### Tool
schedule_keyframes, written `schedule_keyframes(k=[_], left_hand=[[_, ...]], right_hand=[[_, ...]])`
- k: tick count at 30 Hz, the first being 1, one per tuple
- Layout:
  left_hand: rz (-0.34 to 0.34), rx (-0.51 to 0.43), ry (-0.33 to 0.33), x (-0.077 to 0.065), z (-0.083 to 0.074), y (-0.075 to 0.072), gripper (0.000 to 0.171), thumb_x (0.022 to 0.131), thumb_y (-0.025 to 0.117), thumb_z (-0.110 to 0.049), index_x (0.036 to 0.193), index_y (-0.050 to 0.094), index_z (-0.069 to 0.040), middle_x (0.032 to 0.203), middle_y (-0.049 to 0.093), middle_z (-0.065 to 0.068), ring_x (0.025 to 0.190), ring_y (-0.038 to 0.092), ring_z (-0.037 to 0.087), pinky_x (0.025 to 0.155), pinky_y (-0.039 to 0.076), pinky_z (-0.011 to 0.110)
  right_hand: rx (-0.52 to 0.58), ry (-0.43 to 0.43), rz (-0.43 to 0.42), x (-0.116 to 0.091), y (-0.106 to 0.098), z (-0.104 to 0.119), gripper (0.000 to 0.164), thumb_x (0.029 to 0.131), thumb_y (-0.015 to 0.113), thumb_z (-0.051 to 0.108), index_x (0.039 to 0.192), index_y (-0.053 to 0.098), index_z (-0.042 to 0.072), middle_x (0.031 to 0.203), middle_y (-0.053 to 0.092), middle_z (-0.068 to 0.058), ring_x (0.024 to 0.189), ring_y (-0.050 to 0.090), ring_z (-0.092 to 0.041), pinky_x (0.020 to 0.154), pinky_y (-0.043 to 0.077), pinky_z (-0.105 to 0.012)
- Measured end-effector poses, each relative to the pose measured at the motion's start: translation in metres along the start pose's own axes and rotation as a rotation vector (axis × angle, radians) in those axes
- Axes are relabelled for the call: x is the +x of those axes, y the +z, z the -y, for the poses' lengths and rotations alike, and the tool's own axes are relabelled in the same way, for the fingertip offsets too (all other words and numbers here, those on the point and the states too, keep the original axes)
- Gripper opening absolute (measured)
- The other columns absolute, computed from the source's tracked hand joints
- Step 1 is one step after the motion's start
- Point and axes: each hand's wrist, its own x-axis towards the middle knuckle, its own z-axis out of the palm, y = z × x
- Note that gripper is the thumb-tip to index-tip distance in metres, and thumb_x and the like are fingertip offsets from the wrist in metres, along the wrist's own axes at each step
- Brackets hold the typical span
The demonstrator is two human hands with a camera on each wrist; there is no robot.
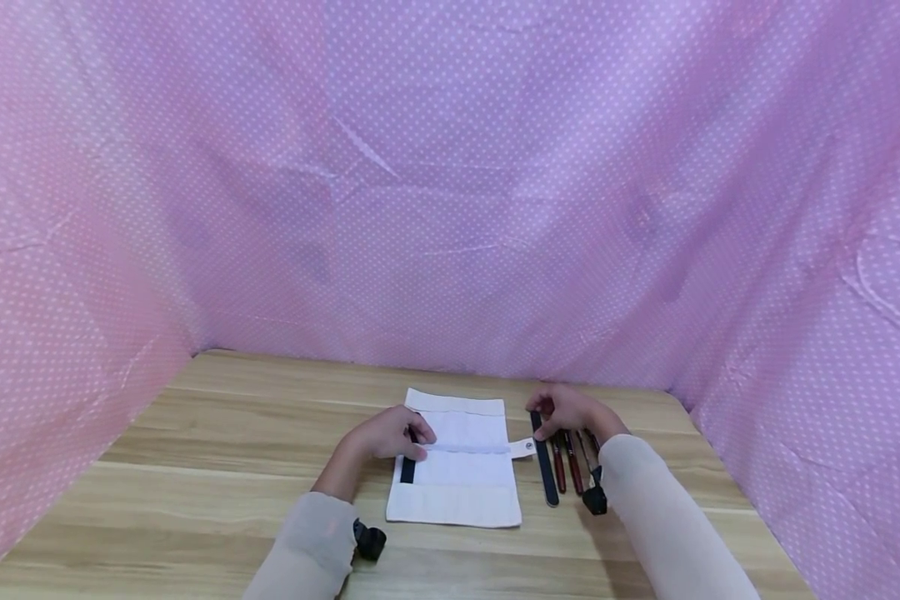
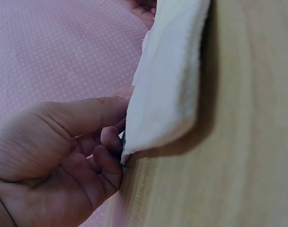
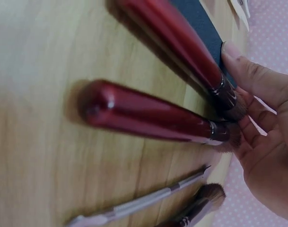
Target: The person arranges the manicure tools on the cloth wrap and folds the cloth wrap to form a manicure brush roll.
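Observation:
A white cloth case (image 1: 468,504) with pocket bands lies unfolded on the table. Along its left side is a flat black strip (image 1: 407,472), its lower end at the bottom pocket band. My left hand (image 1: 392,433) has its thumb and curled fingers about this strip; in the left wrist view the case edge hides most of the contact. To the right of the case my right hand (image 1: 570,410) pinches the upper end of a black nail file (image 1: 547,475), whose lower part slants down along the table. Red-handled makeup brushes (image 3: 151,113) lie beside that hand's fingers.
A thin metal tool (image 3: 153,196) and another brush (image 3: 205,203) lie farther right. The case's snap tab (image 1: 522,448) reaches toward the nail file. The wooden table (image 1: 232,433) is bordered by a pink dotted cloth (image 1: 435,275) at the back and sides.

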Motion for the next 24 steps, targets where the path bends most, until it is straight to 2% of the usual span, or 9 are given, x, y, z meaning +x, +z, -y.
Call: schedule_keyframes(k=[5, 13, 20, 24], left_hand=[[-0.011, 0.014, 0.003, -0.002, 0.0, -0.001, 0.018, 0.084, 0.083, -0.003, 0.098, 0.076, -0.013, 0.093, 0.07, -0.005, 0.089, 0.059, 0.014, 0.083, 0.05, 0.035], [0.0, 0.004, -0.003, -0.001, 0.001, 0.002, 0.018, 0.084, 0.083, -0.005, 0.098, 0.077, -0.014, 0.094, 0.07, -0.005, 0.089, 0.06, 0.013, 0.083, 0.05, 0.035], [0.002, 0.012, 0.013, -0.001, 0.002, 0.002, 0.016, 0.087, 0.08, -0.004, 0.098, 0.077, -0.014, 0.094, 0.07, -0.005, 0.089, 0.059, 0.014, 0.083, 0.05, 0.035], [0.009, 0.028, 0.03, 0.0, 0.003, 0.001, 0.015, 0.088, 0.078, -0.004, 0.098, 0.076, -0.015, 0.093, 0.069, -0.006, 0.089, 0.059, 0.013, 0.082, 0.05, 0.035]], right_hand=[[0.003, -0.006, 0.02, 0.002, 0.0, 0.002, 0.047, 0.075, 0.091, 0.009, 0.115, 0.067, 0.004, 0.106, 0.064, -0.005, 0.099, 0.057, -0.022, 0.094, 0.05, -0.044], [0.064, 0.049, 0.042, 0.002, 0.001, 0.001, 0.05, 0.076, 0.089, 0.005, 0.119, 0.063, 0.003, 0.107, 0.061, -0.007, 0.098, 0.055, -0.023, 0.091, 0.049, -0.043], [0.251, 0.007, 0.028, -0.002, -0.007, 0.001, 0.043, 0.081, 0.084, 0.002, 0.119, 0.065, -0.002, 0.102, 0.059, -0.011, 0.091, 0.052, -0.023, 0.079, 0.048, -0.036], [0.325, -0.019, 0.017, -0.006, -0.013, 0.002, 0.037, 0.088, 0.078, 0.005, 0.12, 0.062, -0.004, 0.105, 0.059, -0.012, 0.092, 0.055, -0.024, 0.079, 0.049, -0.037]])
